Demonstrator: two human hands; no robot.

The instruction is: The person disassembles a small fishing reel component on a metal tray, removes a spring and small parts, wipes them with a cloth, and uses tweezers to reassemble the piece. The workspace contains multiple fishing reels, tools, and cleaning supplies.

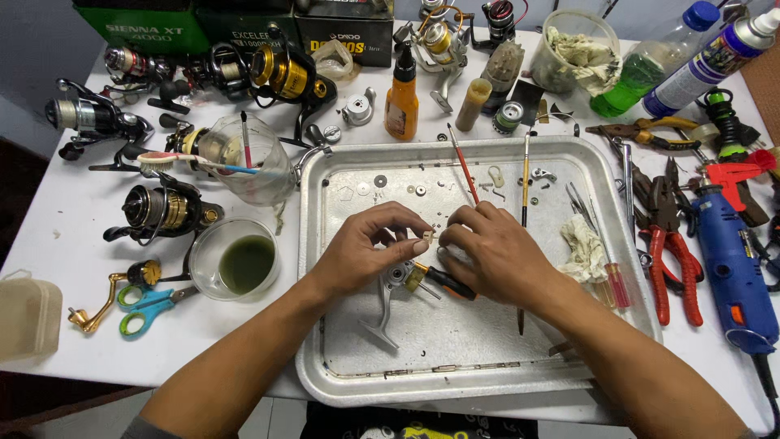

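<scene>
Over the metal tray (569,175), both hands pinch one small pale part (422,237): left hand (366,248), right hand (491,256). One silver reel body (388,297) lies beneath, stem pointing toward the person. Two brushes (464,165) lean on the tray.

Small part (423,236) between hands, perhaps plastic, indistinct.

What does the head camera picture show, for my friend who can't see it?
Two hands, the left hand and right hand, pinch a tiny pale part together over a metal tray. A silver reel handle lies under them, with fishing reels, a bowl of green liquid and red pliers around the tray.
</scene>
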